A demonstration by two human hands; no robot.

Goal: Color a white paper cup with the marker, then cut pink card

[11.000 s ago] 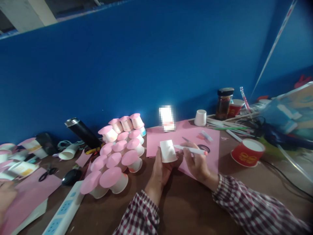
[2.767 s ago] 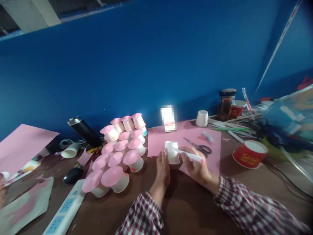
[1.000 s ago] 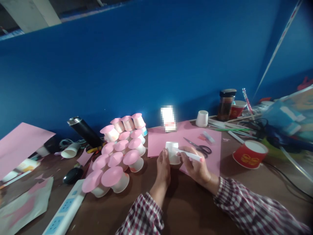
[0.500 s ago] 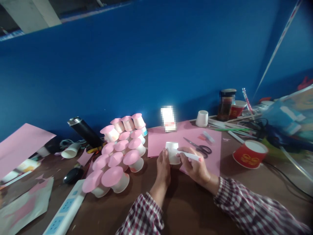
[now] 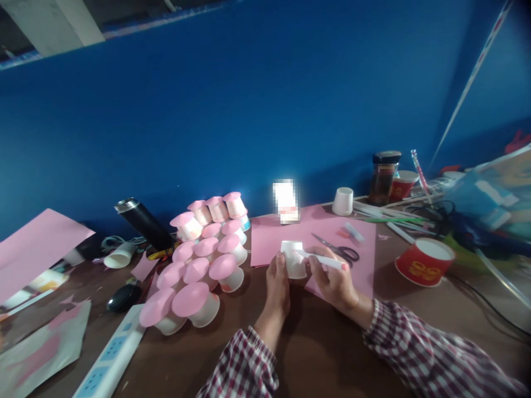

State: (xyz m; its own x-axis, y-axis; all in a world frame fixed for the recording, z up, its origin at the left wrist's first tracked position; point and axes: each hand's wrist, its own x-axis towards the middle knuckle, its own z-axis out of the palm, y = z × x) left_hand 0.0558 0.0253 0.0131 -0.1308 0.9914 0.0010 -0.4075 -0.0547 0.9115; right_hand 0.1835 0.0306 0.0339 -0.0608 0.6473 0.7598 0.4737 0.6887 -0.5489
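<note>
My left hand [image 5: 277, 284] is closed round the left side of a white paper cup [image 5: 295, 266], which stands upside down with its narrow end up. In my right hand [image 5: 334, 284] is a white marker pen [image 5: 327, 261] with a pinkish-red end, its tip pointing left at the cup's side. Whether the tip touches the cup I cannot tell. Behind the hands lie pink paper sheets [image 5: 267, 240], with black-handled scissors [image 5: 346, 253] and a few small pens [image 5: 353, 232] on top. Several cups topped with pink paper discs [image 5: 196, 298] stand to the left.
Another white cup [image 5: 343, 201] stands at the back, near a dark jar [image 5: 382, 179]. A red paper bowl [image 5: 425, 265] is at the right. On the left are a black flask [image 5: 145, 224], a computer mouse [image 5: 123, 297] and a white power strip [image 5: 110, 354]. A blue wall [image 5: 265, 110] rises behind.
My right hand and the marker have shifted slightly right and down against the cup. My left hand and the cup are nearly still.
</note>
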